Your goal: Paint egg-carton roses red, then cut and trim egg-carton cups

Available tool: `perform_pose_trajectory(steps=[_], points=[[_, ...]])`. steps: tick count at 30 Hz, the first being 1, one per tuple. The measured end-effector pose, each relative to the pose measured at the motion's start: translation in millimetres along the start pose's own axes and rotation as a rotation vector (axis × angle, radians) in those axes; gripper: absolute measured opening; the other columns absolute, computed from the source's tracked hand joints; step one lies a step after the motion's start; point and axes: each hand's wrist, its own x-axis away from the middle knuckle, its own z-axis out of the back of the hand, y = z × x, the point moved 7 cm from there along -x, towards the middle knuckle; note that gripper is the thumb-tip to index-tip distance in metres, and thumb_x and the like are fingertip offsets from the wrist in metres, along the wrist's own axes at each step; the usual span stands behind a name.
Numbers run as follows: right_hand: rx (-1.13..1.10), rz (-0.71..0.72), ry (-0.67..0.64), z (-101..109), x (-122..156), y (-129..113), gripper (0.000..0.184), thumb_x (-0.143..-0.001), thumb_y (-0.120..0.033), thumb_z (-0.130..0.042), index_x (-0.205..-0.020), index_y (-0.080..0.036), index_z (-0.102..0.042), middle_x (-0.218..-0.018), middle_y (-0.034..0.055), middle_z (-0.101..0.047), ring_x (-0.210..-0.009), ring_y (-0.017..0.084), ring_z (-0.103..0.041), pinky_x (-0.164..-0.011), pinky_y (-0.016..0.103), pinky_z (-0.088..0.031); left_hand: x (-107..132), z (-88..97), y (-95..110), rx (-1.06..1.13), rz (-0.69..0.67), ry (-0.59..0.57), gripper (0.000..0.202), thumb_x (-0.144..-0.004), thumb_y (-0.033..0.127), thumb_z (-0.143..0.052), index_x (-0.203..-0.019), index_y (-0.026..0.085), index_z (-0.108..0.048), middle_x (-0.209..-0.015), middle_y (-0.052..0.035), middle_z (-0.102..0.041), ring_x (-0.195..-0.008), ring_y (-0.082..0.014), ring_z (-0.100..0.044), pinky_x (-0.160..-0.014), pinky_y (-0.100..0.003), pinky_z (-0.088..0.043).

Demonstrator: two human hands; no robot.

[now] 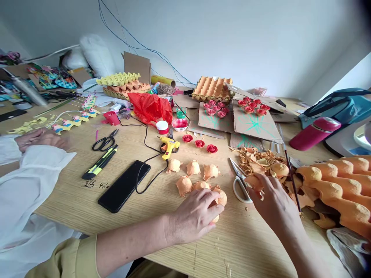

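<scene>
My left hand (194, 214) is closed around an orange egg-carton cup (220, 196) on the wooden table (145, 216). Several more cut cups (193, 168) lie just beyond it. My right hand (274, 200) reaches over a cut carton piece (253, 181) beside white-handled scissors (240, 182), fingers curled on the piece. A heap of orange carton scraps (261, 159) sits behind the scissors. A thin brush (290, 170) lies across the scraps at the right.
An orange egg tray (342, 189) fills the right edge. A yellow glue gun (169, 146), phone (124, 186), black scissors (104, 142), three red paper roses (199, 143), cardboard sheets with roses (252, 123) and a pink bottle (314, 133) lie around. Another person's hand (40, 138) in a white sleeve rests at left.
</scene>
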Motion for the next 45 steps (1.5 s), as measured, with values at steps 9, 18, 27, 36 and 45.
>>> perform_pose_trajectory(steps=[9, 18, 27, 36, 45], points=[[-0.132, 0.170, -0.053, -14, -58, -59, 0.031, -0.096, -0.030, -0.055, -0.124, -0.020, -0.057, -0.113, 0.0124, -0.066, -0.090, 0.026, -0.067, -0.077, 0.039, -0.055, -7, -13.5, -19, 0.037, 0.002, 0.101, 0.048, -0.094, 0.022, -0.066, -0.138, 0.022, -0.047, -0.136, -0.0108, -0.058, -0.123, -0.0250, -0.060, -0.104, -0.037, -0.055], [-0.114, 0.142, -0.041, -29, -51, -36, 0.034, -0.102, -0.036, -0.046, -0.129, -0.017, -0.056, -0.120, 0.0162, -0.063, -0.095, 0.027, -0.067, -0.077, 0.040, -0.054, 0, -4.6, -28, 0.027, -0.019, 0.241, 0.051, -0.095, 0.034, -0.065, -0.141, 0.018, -0.048, -0.139, -0.0141, -0.060, -0.139, -0.0322, -0.050, -0.117, -0.050, -0.044], [0.089, -0.130, -0.183, -35, -8, -11, 0.031, -0.096, -0.046, -0.054, -0.108, -0.019, -0.060, -0.102, 0.0127, -0.064, -0.072, 0.023, -0.065, -0.054, 0.030, -0.043, -10, -13.6, -29, -0.094, -0.021, 0.210, 0.048, -0.097, 0.039, -0.063, -0.137, 0.016, -0.052, -0.126, -0.0103, -0.066, -0.131, -0.0314, -0.053, -0.120, -0.056, -0.034], [-0.219, -0.350, -0.320, -38, -10, 18, 0.030, -0.083, -0.053, -0.059, -0.082, -0.023, -0.062, -0.080, 0.0082, -0.072, -0.075, 0.027, -0.068, -0.065, 0.035, -0.047, -29, -19.0, -26, -0.214, -0.017, 0.161, 0.043, -0.097, 0.034, -0.064, -0.134, 0.015, -0.052, -0.122, -0.0093, -0.069, -0.125, -0.0286, -0.058, -0.115, -0.053, -0.037], [-1.288, -0.660, -0.335, -26, 2, 49, 0.055, -0.072, -0.067, -0.078, -0.101, -0.020, -0.076, -0.085, 0.0070, -0.075, -0.083, 0.025, -0.069, -0.069, 0.032, -0.056, -63, -27.8, -26, -0.192, 0.023, 0.115, 0.051, -0.095, 0.034, -0.067, -0.140, 0.016, -0.049, -0.127, -0.0101, -0.067, -0.127, -0.0299, -0.058, -0.116, -0.054, -0.038]])
